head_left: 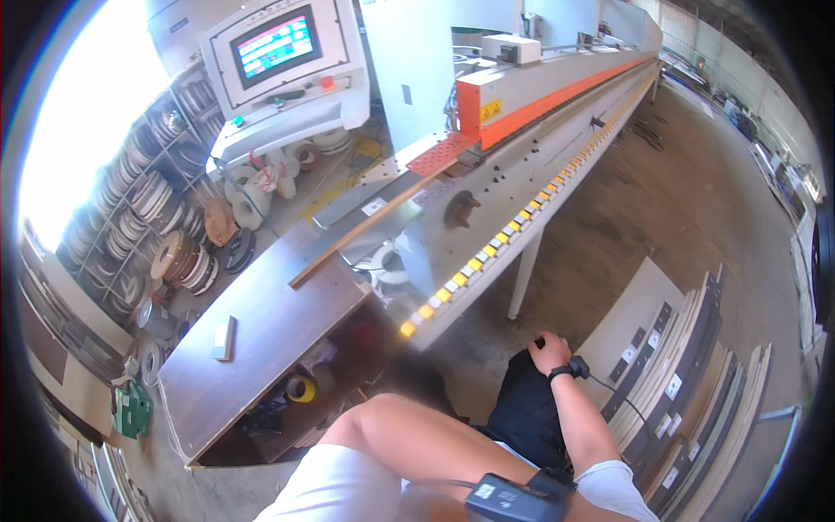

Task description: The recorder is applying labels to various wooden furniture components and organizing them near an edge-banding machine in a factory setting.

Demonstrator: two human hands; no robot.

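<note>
My right hand (550,351) rests on the black cloth (526,396) over my raised knee, with its fingers curled. A small dark spot shows at the fingers; I cannot make out what it is. On that wrist sits a black strapped device (570,369) with a cable. My left forearm (444,439) lies bent across my body, and a black box-shaped device (504,500) is at its wrist end. The left hand itself is hidden. Ahead stands a long edge-banding machine (557,96) with an orange guard. A brown wooden strip (370,222) lies along its infeed, reaching over a dark worktable (261,304).
A small block (224,337) lies on the worktable; tape rolls (300,388) sit on its shelf below. A control panel (278,48) stands behind, beside racks of edging rolls (148,191). Stacked boards (678,391) lean at my right. A green box (130,409) is at far left.
</note>
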